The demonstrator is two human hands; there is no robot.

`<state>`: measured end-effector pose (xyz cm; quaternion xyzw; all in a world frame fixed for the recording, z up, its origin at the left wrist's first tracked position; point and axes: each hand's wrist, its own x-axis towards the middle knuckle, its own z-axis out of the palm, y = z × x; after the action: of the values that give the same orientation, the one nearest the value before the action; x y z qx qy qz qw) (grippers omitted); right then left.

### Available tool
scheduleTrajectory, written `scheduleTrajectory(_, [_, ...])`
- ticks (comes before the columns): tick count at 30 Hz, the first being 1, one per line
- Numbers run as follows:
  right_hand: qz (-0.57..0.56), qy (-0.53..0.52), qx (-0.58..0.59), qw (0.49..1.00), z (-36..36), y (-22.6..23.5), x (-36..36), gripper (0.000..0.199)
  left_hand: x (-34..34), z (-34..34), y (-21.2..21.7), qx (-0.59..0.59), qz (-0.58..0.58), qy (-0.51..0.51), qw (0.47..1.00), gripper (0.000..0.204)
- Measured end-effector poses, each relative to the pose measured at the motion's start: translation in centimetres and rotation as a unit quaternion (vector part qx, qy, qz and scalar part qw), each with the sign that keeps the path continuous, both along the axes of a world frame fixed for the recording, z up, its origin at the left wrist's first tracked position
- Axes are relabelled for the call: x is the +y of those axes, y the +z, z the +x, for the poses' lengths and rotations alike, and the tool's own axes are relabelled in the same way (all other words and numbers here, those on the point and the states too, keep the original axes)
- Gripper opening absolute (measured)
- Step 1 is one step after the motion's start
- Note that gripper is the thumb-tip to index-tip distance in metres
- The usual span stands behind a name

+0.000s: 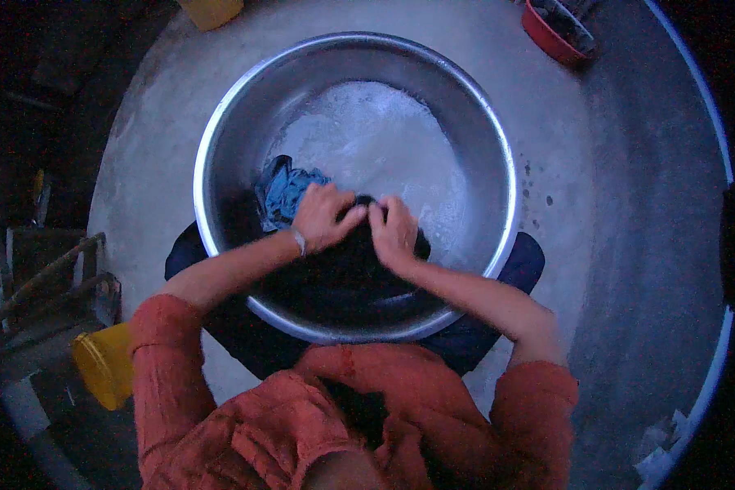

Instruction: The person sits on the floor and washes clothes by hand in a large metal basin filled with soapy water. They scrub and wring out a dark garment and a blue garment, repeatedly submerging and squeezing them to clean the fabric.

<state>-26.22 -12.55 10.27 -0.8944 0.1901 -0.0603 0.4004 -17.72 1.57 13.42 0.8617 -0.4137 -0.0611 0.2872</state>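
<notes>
Between my knees stands a large round metal basin point(502, 180) with pale, sudsy water point(384, 131) in it. Over its near half, my left hand point(325, 216) and my right hand point(394, 231) come close together, fingers curled on a black cloth point(351, 261). The cloth bunches up between the two thumbs, and its lower part blends into the dark near wall of the basin. A crumpled blue cloth point(292, 189) lies in the water just left of my left hand.
A yellow bucket point(106, 367) lies tilted at the lower left, near wooden sticks point(45, 278). At the far right sits a red tub point(557, 37) with dark contents. Another yellow container point(211, 11) shows at the top edge. Wet spots dot the concrete floor point(547, 196) right of the basin.
</notes>
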Motion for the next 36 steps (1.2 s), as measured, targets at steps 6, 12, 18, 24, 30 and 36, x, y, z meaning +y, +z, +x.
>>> scheduleTrajectory(6, [-0.109,0.102,-0.018,0.989,-1.6,-2.1,1.4,0.021,1.5,-1.7,-2.2,-0.112,0.019,-0.136,0.984,0.013])
scheduleTrajectory(12, [-0.197,0.189,0.152,0.95,7.0,-6.2,-4.3,0.024,-7.2,5.0,-6.4,0.081,0.25,0.09,0.961,0.028])
scheduleTrajectory(18, [0.011,0.083,0.003,0.996,11.7,-5.7,-7.3,0.036,-5.2,11.3,-6.1,-0.01,0.251,0.108,0.962,0.047])
scheduleTrajectory(24, [0.015,0.129,0.055,0.99,7.4,-2.5,-1.1,0.033,0.7,6.4,-4.1,0.066,0.177,0.052,0.981,0.044])
scheduleTrajectory(30, [-0.079,0.244,-0.14,0.957,-1.0,1.7,1.4,0.02,3.2,-4.7,1.6,-0.011,0.032,0.051,0.998,0.019])
scheduleTrajectory(36, [-0.107,0.214,-0.038,0.97,2.8,-4.4,1.3,0.013,1.0,-0.8,-4.3,-0.064,0.119,0.054,0.989,0.024])
